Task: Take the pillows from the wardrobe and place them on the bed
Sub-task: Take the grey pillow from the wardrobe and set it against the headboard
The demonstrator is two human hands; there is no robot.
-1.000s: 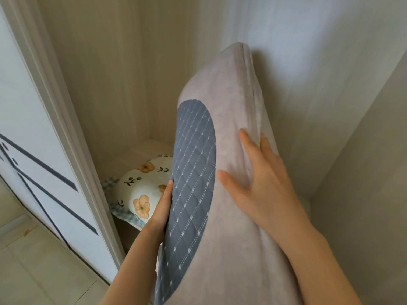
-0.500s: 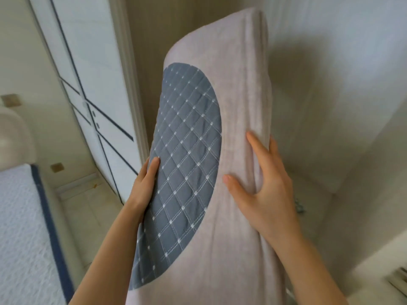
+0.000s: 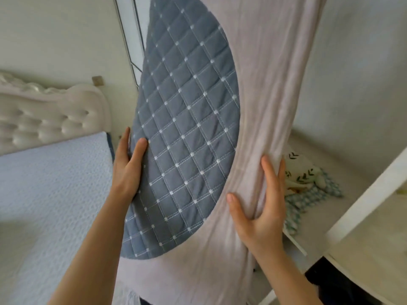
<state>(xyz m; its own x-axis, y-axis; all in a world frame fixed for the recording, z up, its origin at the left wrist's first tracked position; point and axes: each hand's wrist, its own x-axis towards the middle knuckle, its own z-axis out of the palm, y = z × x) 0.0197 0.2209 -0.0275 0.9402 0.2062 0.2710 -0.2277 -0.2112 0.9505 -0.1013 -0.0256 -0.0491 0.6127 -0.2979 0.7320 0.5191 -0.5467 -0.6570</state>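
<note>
I hold a long pale grey pillow with a blue quilted oval patch upright in front of me. My left hand presses flat against its left edge on the blue patch. My right hand grips a fold of the grey fabric on its right side. A second pillow, white with a floral print and a checked border, lies on the wardrobe floor behind and to the right, partly hidden. The bed, with a light blue textured cover, lies at the left.
A cream tufted headboard stands at the left against the wall. The white wardrobe door shows behind the pillow's top. A white shelf edge crosses the lower right, with a dark gap beneath it.
The pillow has come out of the wardrobe and swung left with my view; the bed and headboard now fill the left side. Both hands keep their hold.
</note>
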